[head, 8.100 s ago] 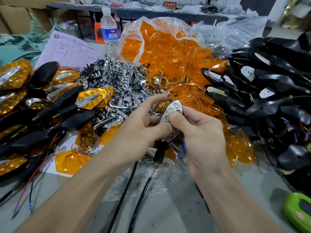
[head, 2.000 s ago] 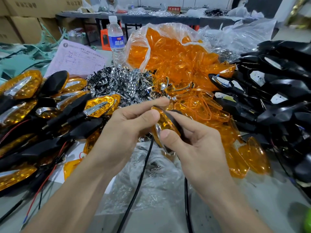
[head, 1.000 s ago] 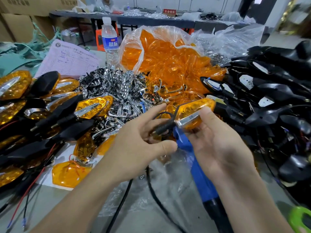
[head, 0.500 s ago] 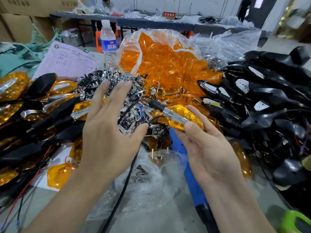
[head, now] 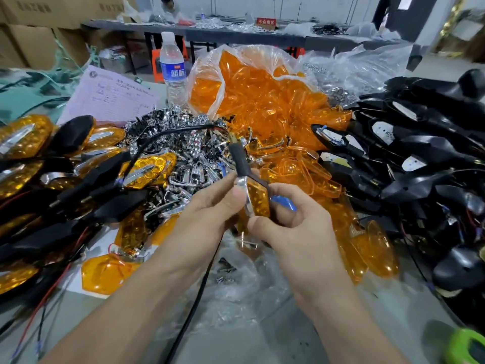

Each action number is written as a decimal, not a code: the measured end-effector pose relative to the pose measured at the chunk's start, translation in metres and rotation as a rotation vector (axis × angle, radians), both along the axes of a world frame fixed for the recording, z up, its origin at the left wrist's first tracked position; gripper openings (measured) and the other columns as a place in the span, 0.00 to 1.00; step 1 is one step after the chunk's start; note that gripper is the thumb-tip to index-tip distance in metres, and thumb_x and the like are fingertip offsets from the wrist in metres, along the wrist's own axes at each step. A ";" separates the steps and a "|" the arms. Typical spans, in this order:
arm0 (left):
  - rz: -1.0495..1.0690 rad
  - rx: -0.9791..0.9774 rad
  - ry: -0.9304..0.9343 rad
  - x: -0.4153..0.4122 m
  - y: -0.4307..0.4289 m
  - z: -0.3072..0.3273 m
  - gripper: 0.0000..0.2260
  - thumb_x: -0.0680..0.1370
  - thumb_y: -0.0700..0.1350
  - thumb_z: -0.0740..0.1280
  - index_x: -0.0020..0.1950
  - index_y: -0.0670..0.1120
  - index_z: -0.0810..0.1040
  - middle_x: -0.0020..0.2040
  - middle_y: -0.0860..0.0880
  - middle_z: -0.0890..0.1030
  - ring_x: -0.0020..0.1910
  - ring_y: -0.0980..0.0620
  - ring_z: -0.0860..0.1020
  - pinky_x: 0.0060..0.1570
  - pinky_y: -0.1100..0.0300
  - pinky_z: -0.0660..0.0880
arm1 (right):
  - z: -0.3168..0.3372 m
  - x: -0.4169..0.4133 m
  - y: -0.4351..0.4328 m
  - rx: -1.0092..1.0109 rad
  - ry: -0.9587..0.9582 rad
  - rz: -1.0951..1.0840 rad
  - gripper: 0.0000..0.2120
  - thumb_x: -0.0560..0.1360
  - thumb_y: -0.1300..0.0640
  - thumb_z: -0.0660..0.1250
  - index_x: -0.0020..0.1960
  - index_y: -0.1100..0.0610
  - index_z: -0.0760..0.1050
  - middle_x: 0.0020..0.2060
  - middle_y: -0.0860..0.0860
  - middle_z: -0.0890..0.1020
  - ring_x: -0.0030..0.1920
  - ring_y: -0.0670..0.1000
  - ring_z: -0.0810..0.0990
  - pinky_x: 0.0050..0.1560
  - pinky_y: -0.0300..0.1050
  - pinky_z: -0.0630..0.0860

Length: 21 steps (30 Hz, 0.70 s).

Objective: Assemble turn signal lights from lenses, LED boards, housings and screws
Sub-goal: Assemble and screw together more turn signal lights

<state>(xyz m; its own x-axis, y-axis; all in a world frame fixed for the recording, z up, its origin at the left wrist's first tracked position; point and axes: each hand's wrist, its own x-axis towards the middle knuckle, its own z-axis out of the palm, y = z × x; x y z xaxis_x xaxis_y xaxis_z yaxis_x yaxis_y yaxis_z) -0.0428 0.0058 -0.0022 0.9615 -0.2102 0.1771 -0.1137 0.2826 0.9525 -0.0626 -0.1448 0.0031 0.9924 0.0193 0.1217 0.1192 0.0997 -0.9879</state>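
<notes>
Whereas half a second ago the left grip (head: pixel 207 219) was spread open above the chrome pile (head: pixel 194 156) and the light (head: pixel 258 203) lay in the right grip (head: pixel 294 232) alone, the head view now shows both closed on it. The left thumb presses its chrome edge with the fingers curled behind, and the right thumb and fingers pinch its near end. The light has also been swung round, so its black stalk (head: pixel 240 158) points up and away instead of to the left. Its amber face is toward the camera and its cable (head: pixel 170 134) arcs off over the pile. It is held in the air above the worktop (head: pixel 236 337), between the finished lights (head: pixel 23 135) on the left and the black housings (head: pixel 420 153) on the right, with the bag of lenses (head: pixel 262 95) behind. A blue tool (head: pixel 284 203) shows among the right fingers; how it is held I cannot tell. My reading is that the parts are already together and the left has come back to steady the piece, for a check of the seam or for fastening. What look like screws (head: pixel 225 269) lie in clear plastic just below the hands.
</notes>
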 end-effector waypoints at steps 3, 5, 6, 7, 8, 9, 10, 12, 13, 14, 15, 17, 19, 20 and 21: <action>-0.077 0.078 -0.047 0.000 0.006 0.001 0.17 0.78 0.52 0.70 0.66 0.53 0.83 0.60 0.44 0.86 0.61 0.46 0.84 0.57 0.60 0.79 | 0.001 0.000 -0.002 -0.076 -0.023 0.031 0.21 0.72 0.63 0.77 0.59 0.43 0.81 0.44 0.53 0.89 0.46 0.54 0.88 0.52 0.64 0.84; -0.112 0.108 -0.056 0.000 0.009 0.001 0.16 0.79 0.50 0.69 0.67 0.54 0.82 0.61 0.43 0.85 0.61 0.45 0.84 0.57 0.59 0.79 | 0.002 0.001 -0.004 -0.102 -0.024 0.065 0.23 0.74 0.63 0.77 0.64 0.44 0.80 0.47 0.51 0.89 0.50 0.53 0.88 0.57 0.61 0.83; -0.115 0.107 -0.041 0.001 0.010 0.000 0.16 0.79 0.50 0.70 0.67 0.54 0.83 0.62 0.42 0.85 0.61 0.45 0.83 0.58 0.58 0.79 | 0.002 0.001 -0.004 -0.119 -0.030 0.081 0.24 0.76 0.64 0.76 0.67 0.45 0.79 0.49 0.50 0.89 0.51 0.52 0.88 0.58 0.60 0.83; -0.107 0.094 -0.005 0.002 0.008 0.001 0.16 0.79 0.49 0.69 0.66 0.53 0.83 0.62 0.42 0.85 0.61 0.45 0.83 0.58 0.56 0.80 | 0.002 0.000 -0.003 -0.132 -0.040 0.095 0.24 0.77 0.65 0.75 0.69 0.47 0.78 0.50 0.50 0.89 0.53 0.51 0.88 0.60 0.57 0.83; -0.088 0.069 0.046 0.002 0.007 0.002 0.15 0.79 0.47 0.68 0.64 0.52 0.84 0.60 0.41 0.85 0.59 0.44 0.84 0.59 0.53 0.80 | 0.003 -0.001 -0.001 -0.142 -0.058 0.107 0.25 0.77 0.66 0.74 0.69 0.47 0.77 0.52 0.49 0.88 0.54 0.49 0.87 0.61 0.55 0.82; -0.067 0.041 0.105 0.003 0.004 0.004 0.14 0.79 0.46 0.66 0.62 0.51 0.85 0.57 0.40 0.86 0.55 0.44 0.85 0.58 0.50 0.79 | 0.003 -0.002 0.001 -0.154 -0.083 0.117 0.24 0.78 0.67 0.73 0.68 0.46 0.77 0.52 0.47 0.88 0.55 0.47 0.86 0.61 0.52 0.82; -0.059 0.001 0.166 0.002 0.001 0.007 0.14 0.80 0.45 0.62 0.59 0.48 0.86 0.52 0.40 0.87 0.50 0.45 0.86 0.56 0.47 0.79 | 0.003 -0.004 0.003 -0.171 -0.108 0.125 0.24 0.78 0.67 0.72 0.66 0.43 0.77 0.53 0.46 0.88 0.56 0.45 0.86 0.61 0.49 0.81; -0.008 -0.017 0.283 0.005 -0.008 0.023 0.15 0.81 0.43 0.57 0.53 0.42 0.83 0.42 0.42 0.86 0.39 0.48 0.85 0.50 0.48 0.76 | 0.004 -0.006 0.005 -0.199 -0.141 0.136 0.25 0.78 0.67 0.72 0.61 0.39 0.77 0.53 0.43 0.87 0.56 0.43 0.85 0.61 0.45 0.81; -0.040 0.021 0.221 -0.001 -0.007 0.025 0.12 0.81 0.42 0.58 0.48 0.41 0.80 0.40 0.43 0.84 0.33 0.52 0.84 0.47 0.52 0.75 | 0.004 -0.007 0.006 -0.198 -0.152 0.139 0.25 0.77 0.68 0.73 0.60 0.38 0.76 0.54 0.43 0.87 0.57 0.42 0.85 0.61 0.43 0.81; -0.119 0.021 0.150 -0.008 -0.002 0.027 0.11 0.82 0.41 0.59 0.43 0.42 0.76 0.38 0.45 0.80 0.27 0.58 0.81 0.43 0.60 0.74 | 0.003 -0.007 0.006 -0.190 -0.166 0.142 0.26 0.76 0.68 0.73 0.60 0.38 0.76 0.54 0.42 0.87 0.57 0.42 0.84 0.61 0.42 0.80; -0.121 0.001 0.184 -0.016 0.004 0.028 0.15 0.85 0.36 0.55 0.39 0.43 0.70 0.39 0.49 0.75 0.25 0.59 0.78 0.37 0.67 0.69 | 0.003 -0.007 0.007 -0.182 -0.182 0.146 0.27 0.76 0.69 0.73 0.61 0.39 0.76 0.55 0.41 0.86 0.58 0.42 0.84 0.61 0.42 0.80; 0.002 0.101 0.204 -0.023 0.008 0.026 0.15 0.86 0.35 0.55 0.39 0.42 0.68 0.38 0.50 0.70 0.34 0.51 0.78 0.30 0.71 0.67 | 0.003 -0.008 0.009 -0.175 -0.220 0.145 0.29 0.75 0.72 0.73 0.64 0.42 0.77 0.56 0.39 0.86 0.59 0.42 0.84 0.60 0.41 0.79; -0.014 0.111 0.063 -0.022 0.003 0.022 0.09 0.80 0.40 0.59 0.46 0.42 0.79 0.42 0.44 0.78 0.43 0.45 0.78 0.45 0.62 0.77 | 0.003 -0.008 0.009 -0.150 -0.263 0.125 0.31 0.74 0.74 0.73 0.64 0.42 0.77 0.55 0.36 0.85 0.59 0.41 0.84 0.58 0.37 0.79; -0.008 0.032 0.129 -0.020 -0.007 0.030 0.10 0.74 0.43 0.64 0.52 0.45 0.83 0.45 0.40 0.80 0.47 0.41 0.78 0.54 0.51 0.78 | 0.003 -0.008 0.009 -0.130 -0.277 0.117 0.32 0.73 0.75 0.73 0.64 0.42 0.77 0.55 0.36 0.86 0.59 0.41 0.84 0.58 0.37 0.79; -0.032 -0.030 0.128 -0.017 -0.008 0.029 0.15 0.70 0.46 0.66 0.55 0.48 0.84 0.48 0.35 0.78 0.51 0.39 0.76 0.59 0.42 0.74 | 0.002 -0.008 0.009 -0.110 -0.284 0.115 0.33 0.73 0.76 0.73 0.64 0.42 0.76 0.56 0.36 0.86 0.59 0.42 0.84 0.58 0.37 0.79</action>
<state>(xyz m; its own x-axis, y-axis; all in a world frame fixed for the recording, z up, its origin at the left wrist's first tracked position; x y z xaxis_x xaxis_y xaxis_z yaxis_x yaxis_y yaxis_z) -0.0599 -0.0019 0.0267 0.9695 -0.2376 0.0605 0.0175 0.3130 0.9496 -0.0707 -0.1360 0.0052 0.9098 0.1577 0.3840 0.3854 0.0229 -0.9225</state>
